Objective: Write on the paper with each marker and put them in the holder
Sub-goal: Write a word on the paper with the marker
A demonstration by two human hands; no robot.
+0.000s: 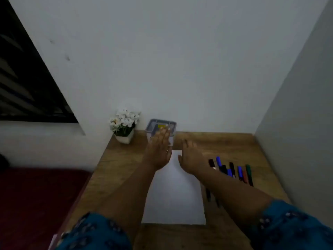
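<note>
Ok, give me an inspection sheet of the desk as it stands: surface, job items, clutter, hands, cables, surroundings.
Surface: wooden desk, set against a white wall.
Job's things: blank paper at centre; markers lying in a row right of it; holder at the back edge.
Clutter: flower pot left of the holder.
Hands: left hand and right hand both open, holding nothing, stretched out over the paper's far end.
Cables: nothing seen.
Surroundings: dark window at left, dark red surface below it.

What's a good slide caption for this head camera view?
Both open hands, left hand and right hand, reach over blank paper, markers waiting beside it.
</note>
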